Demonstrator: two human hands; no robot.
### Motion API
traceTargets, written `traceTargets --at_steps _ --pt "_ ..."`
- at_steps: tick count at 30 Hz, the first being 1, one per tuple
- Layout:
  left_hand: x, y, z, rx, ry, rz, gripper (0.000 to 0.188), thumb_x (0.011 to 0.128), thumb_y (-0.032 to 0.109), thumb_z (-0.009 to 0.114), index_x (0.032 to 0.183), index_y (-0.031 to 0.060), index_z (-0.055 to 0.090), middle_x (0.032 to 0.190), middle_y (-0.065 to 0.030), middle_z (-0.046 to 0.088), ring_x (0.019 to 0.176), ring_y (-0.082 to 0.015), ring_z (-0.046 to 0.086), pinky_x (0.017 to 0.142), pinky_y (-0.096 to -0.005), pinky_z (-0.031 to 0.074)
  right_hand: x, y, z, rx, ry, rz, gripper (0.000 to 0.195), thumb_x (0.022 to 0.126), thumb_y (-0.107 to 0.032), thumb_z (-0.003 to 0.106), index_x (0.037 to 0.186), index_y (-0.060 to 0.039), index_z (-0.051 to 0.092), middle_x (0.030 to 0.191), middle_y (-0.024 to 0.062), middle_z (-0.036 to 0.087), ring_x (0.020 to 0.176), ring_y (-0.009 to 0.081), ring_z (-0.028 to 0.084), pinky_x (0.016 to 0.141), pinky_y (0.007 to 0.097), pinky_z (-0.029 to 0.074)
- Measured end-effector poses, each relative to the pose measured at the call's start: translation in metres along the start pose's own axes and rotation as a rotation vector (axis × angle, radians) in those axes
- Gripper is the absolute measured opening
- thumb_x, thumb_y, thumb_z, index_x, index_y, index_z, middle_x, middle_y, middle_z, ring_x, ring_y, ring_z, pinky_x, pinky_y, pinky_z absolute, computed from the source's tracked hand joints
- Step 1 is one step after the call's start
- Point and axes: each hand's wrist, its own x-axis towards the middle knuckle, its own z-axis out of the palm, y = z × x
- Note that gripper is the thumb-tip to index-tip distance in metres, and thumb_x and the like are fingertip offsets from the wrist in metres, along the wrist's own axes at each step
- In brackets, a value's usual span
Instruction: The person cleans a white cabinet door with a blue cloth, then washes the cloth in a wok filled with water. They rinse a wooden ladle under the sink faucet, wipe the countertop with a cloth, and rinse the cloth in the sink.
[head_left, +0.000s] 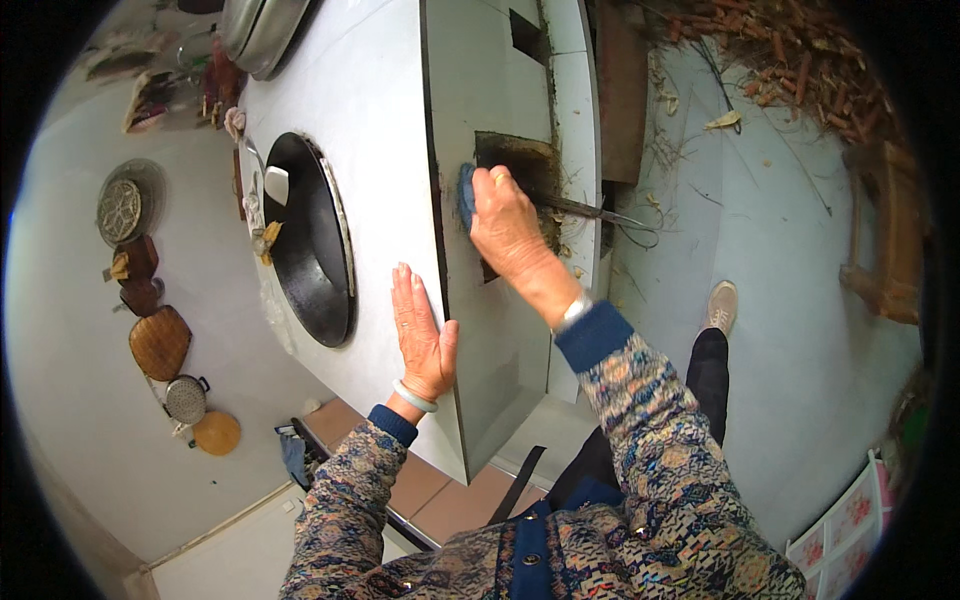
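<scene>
My right hand (506, 217) grips a blue cloth (466, 196) against the tiled front face (499, 90) of a stove, beside the sooty firebox opening (517, 150). Metal fire tongs (592, 209) stick out of that opening, past my wrist. Flat on the white tiled stove top (382, 150), near its front edge, rests my left hand (421, 337) with nothing in it. Its thumb is spread away from the other fingers. A large black wok (307, 277) is set into the stove top left of that hand. A spatula (277, 185) lies at the wok's rim.
Corn cobs (795, 67) are heaped on the floor at upper right, above a wooden stool (885, 232). Straw and husks (660, 150) litter the floor by the stove. Cutting boards (160, 343) and strainers (186, 400) hang on the wall. A metal lid (262, 34) sits at the far end.
</scene>
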Motion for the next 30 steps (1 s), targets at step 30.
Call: traceTargets --at_steps 30 --pt "0.0 -0.003 0.002 -0.009 0.03 0.035 0.068 0.102 0.034 0.041 0.156 0.0011 0.019 0.162 -0.0238 0.014 0.151 -0.0399 0.013 0.121 -0.0469 0.011 -0.12 0.003 -0.006 0.058 -0.127 0.115 0.055 0.07 0.004 0.071 0.122 -0.0042 0.054 0.11 0.0172 0.058 0.095 0.0398 0.063 0.076 0.0432 0.055"
